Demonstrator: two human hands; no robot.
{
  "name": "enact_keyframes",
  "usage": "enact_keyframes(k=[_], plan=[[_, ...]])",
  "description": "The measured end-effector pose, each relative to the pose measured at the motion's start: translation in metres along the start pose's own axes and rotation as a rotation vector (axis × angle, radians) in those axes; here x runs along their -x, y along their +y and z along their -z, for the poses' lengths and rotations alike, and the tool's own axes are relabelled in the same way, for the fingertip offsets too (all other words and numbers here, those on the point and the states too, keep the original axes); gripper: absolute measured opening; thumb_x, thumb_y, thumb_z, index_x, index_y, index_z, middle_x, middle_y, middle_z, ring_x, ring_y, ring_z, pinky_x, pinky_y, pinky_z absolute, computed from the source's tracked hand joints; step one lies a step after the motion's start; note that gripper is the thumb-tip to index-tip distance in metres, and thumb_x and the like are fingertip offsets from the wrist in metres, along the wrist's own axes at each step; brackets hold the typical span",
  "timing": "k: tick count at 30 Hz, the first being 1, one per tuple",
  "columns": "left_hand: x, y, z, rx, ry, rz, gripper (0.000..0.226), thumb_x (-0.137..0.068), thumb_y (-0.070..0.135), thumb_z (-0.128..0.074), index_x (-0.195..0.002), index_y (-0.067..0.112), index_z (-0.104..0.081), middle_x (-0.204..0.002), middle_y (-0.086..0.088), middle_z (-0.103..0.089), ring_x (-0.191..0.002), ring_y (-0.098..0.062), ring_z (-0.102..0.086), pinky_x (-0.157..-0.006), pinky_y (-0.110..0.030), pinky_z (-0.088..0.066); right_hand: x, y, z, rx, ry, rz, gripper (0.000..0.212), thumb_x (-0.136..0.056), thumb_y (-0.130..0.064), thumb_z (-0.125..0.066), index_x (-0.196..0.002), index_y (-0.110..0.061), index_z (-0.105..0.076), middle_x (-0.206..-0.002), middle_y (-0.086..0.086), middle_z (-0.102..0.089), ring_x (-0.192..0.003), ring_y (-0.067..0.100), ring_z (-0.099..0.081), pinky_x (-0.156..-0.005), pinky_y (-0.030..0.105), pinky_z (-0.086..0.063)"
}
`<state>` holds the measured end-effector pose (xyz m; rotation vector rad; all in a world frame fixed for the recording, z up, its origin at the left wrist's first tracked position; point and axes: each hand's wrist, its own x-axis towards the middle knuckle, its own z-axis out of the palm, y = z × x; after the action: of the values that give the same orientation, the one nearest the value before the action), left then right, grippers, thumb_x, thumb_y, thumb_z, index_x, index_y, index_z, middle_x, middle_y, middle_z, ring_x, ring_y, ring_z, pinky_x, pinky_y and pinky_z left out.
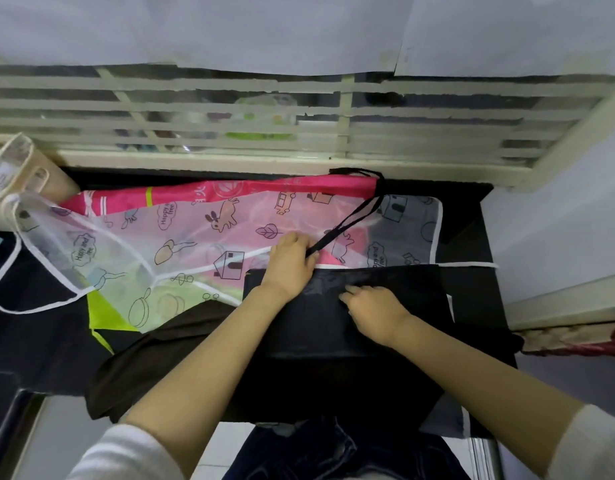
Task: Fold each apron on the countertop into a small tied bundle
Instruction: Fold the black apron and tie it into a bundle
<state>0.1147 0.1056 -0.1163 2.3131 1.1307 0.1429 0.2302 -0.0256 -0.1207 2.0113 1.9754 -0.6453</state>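
Black apron (403,292) is seen folded to a flat rectangle at the near edge of the dark countertop (467,216), directly in front of the person. Left hand (290,263) is placed at the rectangle's far-left corner; its fingers are curled and clamped on the black strap (351,225), which is drawn taut up and to the right toward the window sill. Right hand (372,311) is laid on top of the folded apron, fingers extended and spread, pressing the fabric flat; nothing is gripped by it. Behind the black apron, a translucent printed apron (143,237) with white trim is spread across the counter, overlying a pink apron (264,188) and a lime-green cloth (101,306). A brown cloth (153,341) is noted at the near-left edge, partly under the left forearm.
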Motion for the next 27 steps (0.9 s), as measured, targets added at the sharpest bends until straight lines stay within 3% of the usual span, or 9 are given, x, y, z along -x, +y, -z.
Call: enact_keyframes(k=[3, 5, 6, 9, 12, 15, 19, 24, 27], plan=[[0.019, 0.011, 0.011, 0.072, 0.107, -0.073, 0.006, -0.093, 0.015, -0.053, -0.091, 0.009, -0.055, -0.088, -0.002, -0.053, -0.091, -0.025, -0.048, -0.078, -0.032, -0.03, 0.021, -0.018, 0.02, -0.198, 0.629, 0.226, 0.026, -0.088, -0.014, -0.043, -0.106, -0.013, -0.063, -0.089, 0.0, -0.069, -0.074, 0.016, -0.066, -0.058, 0.029, -0.051], [0.037, 0.017, 0.013, 0.105, 0.135, -0.112, 0.007, -0.093, 0.014, -0.052, -0.095, 0.009, -0.056, -0.091, -0.004, -0.059, -0.09, -0.022, -0.047, -0.083, -0.034, -0.032, 0.028, -0.024, 0.029, -0.284, 0.97, 0.29, 0.022, -0.086, -0.013, -0.045, -0.1, -0.01, -0.062, -0.085, 0.0, -0.065, -0.075, 0.012, -0.058, -0.063, 0.02, -0.045], [0.047, 0.019, 0.011, 0.116, 0.138, -0.136, 0.008, -0.093, 0.014, -0.053, -0.098, 0.009, -0.057, -0.094, -0.004, -0.06, -0.091, -0.021, -0.047, -0.084, -0.033, -0.032, 0.027, -0.023, 0.031, -0.308, 1.0, 0.283, 0.023, -0.086, -0.011, -0.045, -0.104, -0.008, -0.06, -0.091, 0.004, -0.064, -0.083, 0.013, -0.055, -0.073, 0.021, -0.043], [0.076, 0.02, -0.001, 0.084, 0.127, -0.179, 0.01, -0.094, 0.017, -0.054, -0.101, 0.01, -0.058, -0.096, -0.001, -0.059, -0.094, -0.018, -0.047, -0.083, -0.025, -0.027, 0.018, -0.012, 0.029, -0.234, 0.751, 0.191, 0.036, -0.087, -0.009, -0.055, -0.123, -0.004, -0.055, -0.121, 0.013, -0.059, -0.117, 0.026, -0.05, -0.107, 0.031, -0.033], [0.103, 0.01, -0.014, 0.018, 0.105, -0.164, 0.011, -0.093, 0.017, -0.055, -0.101, 0.012, -0.059, -0.097, 0.0, -0.058, -0.098, -0.019, -0.046, -0.081, -0.022, -0.023, 0.018, -0.004, 0.015, -0.029, 0.284, 0.224, 0.03, -0.099, -0.026, -0.045, -0.122, -0.012, -0.058, -0.126, 0.005, -0.057, -0.13, 0.022, -0.041, -0.116, 0.033, -0.012], [0.127, -0.003, -0.023, -0.022, 0.116, -0.091, 0.01, -0.092, 0.015, -0.055, -0.101, 0.012, -0.059, -0.098, 0.0, -0.058, -0.102, -0.02, -0.043, -0.086, -0.025, -0.024, 0.032, -0.01, 0.0, -0.025, 0.139, 0.232, 0.028, -0.103, -0.031, -0.034, -0.107, -0.014, -0.055, -0.1, 0.004, -0.066, -0.102, 0.02, -0.058, -0.109, 0.028, -0.023], [0.149, -0.019, -0.031, -0.143, 0.098, 0.034, 0.013, -0.09, 0.011, -0.053, -0.102, 0.015, -0.057, -0.101, 0.0, -0.057, -0.099, -0.023, -0.043, -0.083, -0.029, -0.024, 0.055, -0.024, -0.015, -0.115, 0.179, 0.312, 0.027, -0.102, -0.034, -0.033, -0.11, -0.012, -0.047, -0.094, 0.005, -0.063, -0.082, 0.024, -0.061, -0.069, 0.036, -0.046], [0.172, -0.025, -0.035, 0.036, 0.044, 0.074, 0.026, -0.079, -0.006, -0.049, -0.101, 0.009, -0.055, -0.099, -0.003, -0.051, -0.094, -0.022, -0.044, -0.083, -0.026, -0.031, 0.071, -0.041, -0.029, -0.036, 0.049, 0.586, 0.047, -0.098, -0.042, -0.019, -0.106, -0.015, -0.057, -0.101, 0.003, -0.061, -0.094, 0.023, -0.059, -0.072, 0.037, -0.044], [0.192, -0.028, -0.04, 0.12, 0.017, 0.11, 0.031, -0.078, -0.011, -0.044, -0.101, 0.007, -0.054, -0.096, 0.002, -0.047, -0.091, -0.017, -0.043, -0.082, -0.021, -0.031, 0.064, -0.04, -0.032, -0.022, -0.026, 0.556, 0.042, -0.1, -0.041, -0.023, -0.105, -0.016, -0.056, -0.1, 0.003, -0.063, -0.093, 0.023, -0.059, -0.073, 0.037, -0.044]])
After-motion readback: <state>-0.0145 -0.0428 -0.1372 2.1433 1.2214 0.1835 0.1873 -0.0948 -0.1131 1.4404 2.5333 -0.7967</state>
